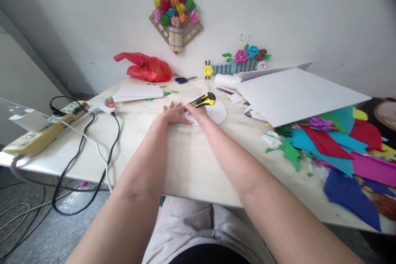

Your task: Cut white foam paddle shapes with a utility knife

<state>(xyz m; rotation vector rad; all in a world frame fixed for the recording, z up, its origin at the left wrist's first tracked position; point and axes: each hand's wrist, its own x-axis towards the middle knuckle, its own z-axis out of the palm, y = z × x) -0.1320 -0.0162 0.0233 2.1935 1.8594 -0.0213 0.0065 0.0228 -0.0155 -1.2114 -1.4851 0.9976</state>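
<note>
- Fingers on the left hand (173, 113) are spread out and pressed down flat, thumb reaching over the edge of a round white piece (219, 112).
- Right hand (198, 114) is right beside it, fingers closed around a yellow and black utility knife (204, 99). Handle sticks up and off to the right; the blade end is down by the left hand. Can't tell from where I'm standing if the blade is actually touching anything.
- That round white piece lies flat on the pale table (198, 165), partly under both hands, with most of what I can see poking out right of the right hand.
- Just past the hands: some green scraps (175, 91), folded white sheets (139, 92) on the left, and dark-handled scissors (182, 79) further back near a red plastic bag (151, 69).
- Right side's kinda messy lol: a big white board (301, 95) tilted over a heap of coloured sheets (328, 140), plus a white roll (227, 80) behind.
- Far left, a yellowish power strip (40, 134) with a black cable (81, 146) looping off the table edge.
- Up on the wall, a diamond lattice with colourful flowers (175, 4) in a little holder. Pretty neat tbh.
</note>
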